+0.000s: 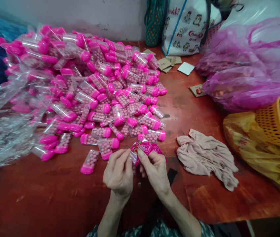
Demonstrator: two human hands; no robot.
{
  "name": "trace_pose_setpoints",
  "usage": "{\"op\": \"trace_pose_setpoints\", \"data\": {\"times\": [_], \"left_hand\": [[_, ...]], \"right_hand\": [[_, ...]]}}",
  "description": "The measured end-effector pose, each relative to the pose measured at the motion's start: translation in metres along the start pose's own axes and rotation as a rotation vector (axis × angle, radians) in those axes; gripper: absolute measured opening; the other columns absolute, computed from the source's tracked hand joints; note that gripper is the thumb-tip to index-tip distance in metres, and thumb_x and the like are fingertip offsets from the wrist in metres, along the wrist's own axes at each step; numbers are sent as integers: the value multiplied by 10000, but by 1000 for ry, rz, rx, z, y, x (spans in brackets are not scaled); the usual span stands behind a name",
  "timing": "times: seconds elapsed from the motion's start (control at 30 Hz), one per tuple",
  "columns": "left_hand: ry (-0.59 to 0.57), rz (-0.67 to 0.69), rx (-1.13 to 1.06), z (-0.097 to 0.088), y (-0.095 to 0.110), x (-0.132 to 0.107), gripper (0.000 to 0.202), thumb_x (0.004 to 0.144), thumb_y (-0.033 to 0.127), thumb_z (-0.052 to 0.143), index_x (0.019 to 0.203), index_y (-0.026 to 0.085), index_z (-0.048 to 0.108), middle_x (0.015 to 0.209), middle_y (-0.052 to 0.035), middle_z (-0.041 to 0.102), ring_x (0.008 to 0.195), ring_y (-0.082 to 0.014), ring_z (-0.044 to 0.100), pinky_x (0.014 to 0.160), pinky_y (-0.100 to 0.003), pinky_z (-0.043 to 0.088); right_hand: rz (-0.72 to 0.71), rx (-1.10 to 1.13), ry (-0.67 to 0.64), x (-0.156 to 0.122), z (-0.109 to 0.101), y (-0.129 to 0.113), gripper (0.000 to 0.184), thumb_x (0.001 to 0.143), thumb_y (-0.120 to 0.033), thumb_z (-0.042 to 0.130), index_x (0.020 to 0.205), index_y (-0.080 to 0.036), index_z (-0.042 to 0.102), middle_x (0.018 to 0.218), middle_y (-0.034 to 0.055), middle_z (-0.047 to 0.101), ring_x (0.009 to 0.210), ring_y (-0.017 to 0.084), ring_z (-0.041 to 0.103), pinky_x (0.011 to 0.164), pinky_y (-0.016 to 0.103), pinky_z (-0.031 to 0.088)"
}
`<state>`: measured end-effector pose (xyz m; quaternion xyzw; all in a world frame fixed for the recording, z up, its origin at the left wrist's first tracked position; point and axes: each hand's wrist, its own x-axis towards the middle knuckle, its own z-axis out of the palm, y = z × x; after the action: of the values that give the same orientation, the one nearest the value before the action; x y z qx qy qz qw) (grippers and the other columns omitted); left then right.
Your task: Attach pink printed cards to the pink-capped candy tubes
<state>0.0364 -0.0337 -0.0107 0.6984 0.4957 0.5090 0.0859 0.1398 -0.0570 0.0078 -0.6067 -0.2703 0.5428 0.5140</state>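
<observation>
Near the front of the table my left hand (pixel 119 171) and my right hand (pixel 156 169) meet, fingers pinched. My right hand grips a bright pink printed wrapper (pixel 147 147) that looks like a strip of labels. Between the hands a small clear container is partly visible, and my left fingers close on its side; most of it is hidden. Just beyond lies a big heap of clear containers (pixel 121 98) with pink caps, filled with pink beads. One container (pixel 90 161) lies apart, left of my left hand.
A crumpled beige cloth (pixel 206 154) lies right of my hands. Farther right are a yellow basket (pixel 268 118), a yellow bag (pixel 260 154) and pink plastic bags (pixel 248 65). Clear plastic sheeting (pixel 13 138) covers the left side. A white printed bag (pixel 186 29) stands behind cardboard pieces (pixel 165 64).
</observation>
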Motion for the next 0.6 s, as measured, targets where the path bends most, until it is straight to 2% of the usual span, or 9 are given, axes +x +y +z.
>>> {"op": "trace_pose_setpoints", "data": {"times": [0.1,0.17,0.27,0.37,0.5,0.6], "left_hand": [[-18,26,-21,-3,-3,0,329,664,-14,628,932,175,658,840,-56,650,776,-174,618,714,-312,513],[-63,52,-49,-4,-5,1,324,678,-3,620,937,188,661,851,-55,654,780,-177,622,704,-313,516],[-148,86,-104,-4,-4,1,306,704,7,598,934,196,664,859,-53,658,775,-171,628,689,-301,519],[-186,70,-130,-3,-1,1,268,713,11,590,902,187,661,854,-50,663,774,-167,631,687,-294,520],[-183,11,-100,-3,3,-1,183,726,35,584,829,179,634,846,-48,662,787,-171,628,697,-309,518],[-165,16,-61,-3,6,-2,173,728,30,580,814,176,614,866,-48,662,799,-165,623,709,-306,509]], "right_hand": [[-109,-47,110,5,-7,-4,247,770,-402,601,842,-166,592,623,-20,565,518,96,495,468,194,395],[-199,-96,196,9,-14,-8,302,758,-373,623,985,-181,568,803,20,604,658,127,539,560,215,431],[-268,-177,206,12,-23,-10,163,797,-333,584,823,-173,601,798,25,592,723,146,533,642,242,424],[-276,-188,210,13,-26,-8,168,813,-301,569,710,-170,586,696,-6,540,669,130,494,643,243,395],[-222,-51,179,13,-26,-5,208,817,-293,562,652,-167,556,721,-7,514,665,117,469,620,226,373],[-163,96,145,15,-24,-3,209,801,-300,578,644,-165,550,739,-5,503,647,109,448,587,214,364]]}}
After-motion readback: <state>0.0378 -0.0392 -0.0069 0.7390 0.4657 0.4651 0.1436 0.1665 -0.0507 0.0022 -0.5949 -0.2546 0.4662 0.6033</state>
